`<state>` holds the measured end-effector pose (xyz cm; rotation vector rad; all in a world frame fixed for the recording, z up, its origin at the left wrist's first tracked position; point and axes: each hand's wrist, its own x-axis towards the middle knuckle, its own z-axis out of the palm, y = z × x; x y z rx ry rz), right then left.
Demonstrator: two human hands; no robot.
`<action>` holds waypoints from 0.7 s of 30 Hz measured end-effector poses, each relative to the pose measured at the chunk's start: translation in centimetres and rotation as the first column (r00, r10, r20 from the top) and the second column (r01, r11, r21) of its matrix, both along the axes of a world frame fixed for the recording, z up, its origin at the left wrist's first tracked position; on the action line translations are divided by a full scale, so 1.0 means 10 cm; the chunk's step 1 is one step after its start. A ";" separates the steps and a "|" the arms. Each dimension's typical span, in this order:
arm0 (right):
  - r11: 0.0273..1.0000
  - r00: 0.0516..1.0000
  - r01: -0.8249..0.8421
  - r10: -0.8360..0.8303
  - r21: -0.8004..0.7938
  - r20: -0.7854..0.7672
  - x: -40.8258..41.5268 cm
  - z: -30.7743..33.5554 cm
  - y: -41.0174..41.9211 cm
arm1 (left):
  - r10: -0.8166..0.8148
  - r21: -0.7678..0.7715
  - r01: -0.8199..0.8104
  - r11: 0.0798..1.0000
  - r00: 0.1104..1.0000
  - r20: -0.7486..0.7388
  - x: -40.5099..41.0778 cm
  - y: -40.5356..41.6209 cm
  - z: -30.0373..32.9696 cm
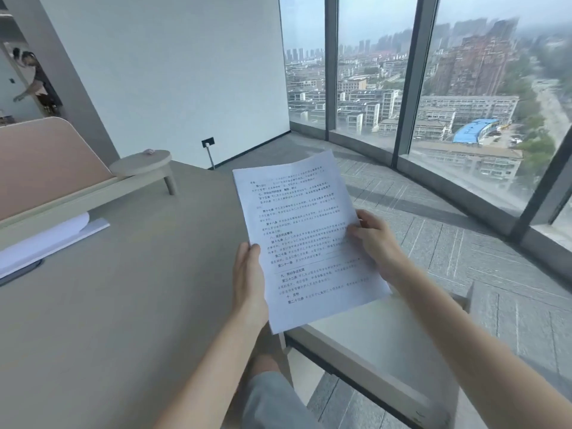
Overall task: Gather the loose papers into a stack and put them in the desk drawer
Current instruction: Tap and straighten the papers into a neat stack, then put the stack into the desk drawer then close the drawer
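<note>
Below the papers [305, 239], the open drawer [365, 345] projects right of the desk [123, 305] edge, its bare interior unobstructed. Floor lies beyond to the right and far side. Both hands hold the papers in the air above the desk's right edge. Left hand [249, 283] clamps the left margin, thumb on top. Right hand [376, 243] grips the right margin, fingers closed on the sheets. Both forearms extend forward.

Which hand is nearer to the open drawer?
Right. The right hand grips the papers' right edge, above the open drawer. The left hand holds the left edge, over the desk edge.
</note>
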<state>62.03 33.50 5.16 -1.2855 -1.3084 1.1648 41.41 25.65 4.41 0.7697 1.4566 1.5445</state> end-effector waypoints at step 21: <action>0.957 0.945 0.140 -0.053 -0.254 0.324 1.50 -0.97 0.10 | -0.404 -0.271 0.304 0.913 0.757 -0.514 1.08 0.23 -1.03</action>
